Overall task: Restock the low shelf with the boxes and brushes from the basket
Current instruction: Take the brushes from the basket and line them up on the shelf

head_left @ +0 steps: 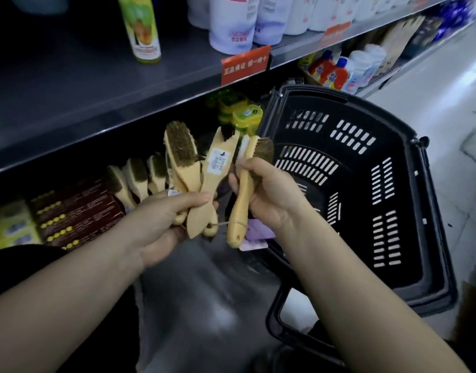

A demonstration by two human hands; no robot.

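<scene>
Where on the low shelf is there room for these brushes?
Seemingly a dark gap between the shelved brushes and the green tubs, partly hidden by the held brushes. Leftward it's crowded: brown boxes beside the brush row.

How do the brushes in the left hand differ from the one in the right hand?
The left hand grips a fanned bunch of several brushes; the right hand holds a single brush. One in the bunch shows a white label on its back; the single brush shows none. All are pale wood with brownish bristles.

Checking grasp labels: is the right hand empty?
No, the right hand grips one wooden brush by its handle, while the left hand holds a bunch of brushes.
</scene>
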